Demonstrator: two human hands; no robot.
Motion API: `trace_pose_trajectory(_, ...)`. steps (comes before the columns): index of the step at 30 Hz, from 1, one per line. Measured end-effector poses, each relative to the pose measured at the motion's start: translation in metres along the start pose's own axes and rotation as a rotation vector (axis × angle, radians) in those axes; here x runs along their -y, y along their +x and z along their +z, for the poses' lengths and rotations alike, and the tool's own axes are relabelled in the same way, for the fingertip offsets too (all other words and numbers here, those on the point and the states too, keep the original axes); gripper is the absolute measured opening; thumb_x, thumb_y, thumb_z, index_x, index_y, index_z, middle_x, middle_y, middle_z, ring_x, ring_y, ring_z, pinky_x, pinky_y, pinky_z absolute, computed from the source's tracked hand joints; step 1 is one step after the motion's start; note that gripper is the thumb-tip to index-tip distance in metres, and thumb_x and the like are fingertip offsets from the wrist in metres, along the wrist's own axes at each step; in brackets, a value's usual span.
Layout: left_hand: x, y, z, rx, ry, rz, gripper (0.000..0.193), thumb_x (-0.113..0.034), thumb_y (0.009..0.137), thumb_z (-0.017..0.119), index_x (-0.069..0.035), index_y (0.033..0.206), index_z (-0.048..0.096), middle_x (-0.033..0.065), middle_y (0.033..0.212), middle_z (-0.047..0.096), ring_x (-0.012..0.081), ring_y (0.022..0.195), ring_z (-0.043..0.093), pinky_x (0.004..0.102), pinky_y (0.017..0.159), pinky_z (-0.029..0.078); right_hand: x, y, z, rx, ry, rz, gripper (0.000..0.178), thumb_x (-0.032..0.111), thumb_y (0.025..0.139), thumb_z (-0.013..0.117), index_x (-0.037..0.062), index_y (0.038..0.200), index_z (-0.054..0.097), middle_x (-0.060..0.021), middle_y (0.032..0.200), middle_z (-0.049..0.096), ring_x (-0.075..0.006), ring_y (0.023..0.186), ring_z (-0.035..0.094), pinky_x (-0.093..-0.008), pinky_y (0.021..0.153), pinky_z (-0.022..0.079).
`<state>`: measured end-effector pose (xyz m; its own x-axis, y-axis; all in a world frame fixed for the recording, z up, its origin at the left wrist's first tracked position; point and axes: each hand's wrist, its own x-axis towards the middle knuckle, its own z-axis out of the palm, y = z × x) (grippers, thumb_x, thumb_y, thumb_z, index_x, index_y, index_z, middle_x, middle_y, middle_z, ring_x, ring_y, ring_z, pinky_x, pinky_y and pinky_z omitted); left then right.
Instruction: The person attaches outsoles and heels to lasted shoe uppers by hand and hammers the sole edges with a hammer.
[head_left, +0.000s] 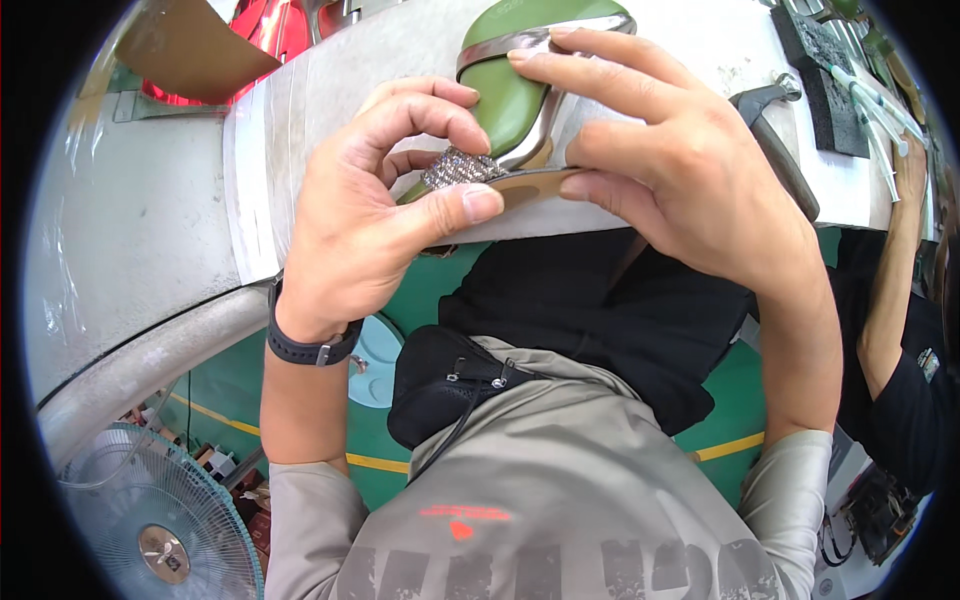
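A green shoe last with a shiny metallic strip across it lies tilted at the table edge, between my hands. A sparkly rhinestone strap wraps its near end. Under the strap and the last shows a thin brown sole piece. My left hand is closed on the strap, thumb below and fingers above; the curled fingers hide part of it. My right hand grips the last from the right, fingertips on the metallic strip and thumb against the sole piece's edge.
A hammer and black blocks lie on the pale worktable to the right. Further right is a co-worker's arm. A brown curved sheet and a shiny red thing are far left. A fan stands lower left.
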<state>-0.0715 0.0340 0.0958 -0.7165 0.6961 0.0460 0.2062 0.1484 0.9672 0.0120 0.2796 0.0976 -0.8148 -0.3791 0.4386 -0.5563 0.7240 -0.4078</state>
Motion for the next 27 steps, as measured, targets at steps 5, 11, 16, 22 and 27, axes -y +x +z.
trace_pose_trajectory(5,-0.007,0.005,0.0,0.045,0.191,-0.028,0.027,-0.006,0.08,0.084,-0.006,0.1,0.066,0.0104,0.131,0.058,0.0194,0.121,0.057,0.0367,0.103,0.046,-0.001,-0.007,0.006,-0.057,0.009,0.019,0.021,0.004,0.068,0.082,-0.0009,0.075,0.063,-0.0124,0.142,0.064,-0.0379,0.137,0.055,-0.0472,0.105,0.052)
trace_pose_trajectory(11,-0.018,0.01,0.023,-0.083,0.572,0.234,0.02,-0.006,0.08,0.078,-0.003,0.094,0.064,0.0145,0.115,0.065,0.0234,0.111,0.062,0.0342,0.096,0.046,0.0,-0.002,0.009,-0.051,-0.12,0.061,0.022,0.006,0.067,0.083,0.001,0.076,0.064,-0.0118,0.14,0.065,-0.0371,0.133,0.057,-0.0467,0.101,0.054)
trace_pose_trajectory(16,-0.02,0.077,0.015,0.033,0.625,0.279,0.027,-0.019,0.088,0.078,-0.004,0.108,0.069,0.0096,0.105,0.071,0.0191,0.098,0.066,0.0339,0.09,0.05,-0.004,-0.021,-0.007,-0.115,-0.236,0.166,0.026,0.008,0.069,0.084,0.0034,0.083,0.062,-0.0153,0.14,0.064,-0.0371,0.131,0.059,-0.05,0.104,0.05)
trace_pose_trajectory(22,-0.002,0.181,0.017,0.336,0.52,0.075,0.056,-0.037,0.084,0.081,0.002,0.121,0.067,0.0109,0.092,0.069,0.016,0.082,0.066,0.0312,0.077,0.054,0.002,-0.012,-0.046,-0.134,-0.543,0.329,0.024,0.007,0.076,0.081,0.0061,0.094,0.065,-0.016,0.127,0.07,-0.0323,0.117,0.066,-0.0526,0.106,0.046)
trace_pose_trajectory(27,0.016,0.123,-0.007,0.056,0.154,0.298,0.04,-0.022,0.086,0.072,0.001,0.118,0.068,0.0083,0.108,0.067,0.0159,0.103,0.062,0.0296,0.094,0.048,0.019,0.006,-0.046,-0.429,0.033,0.388,0.072,0.004,0.078,0.083,-0.0011,0.144,0.056,-0.0158,0.121,0.071,-0.0216,0.093,0.069,-0.0348,0.092,0.055)
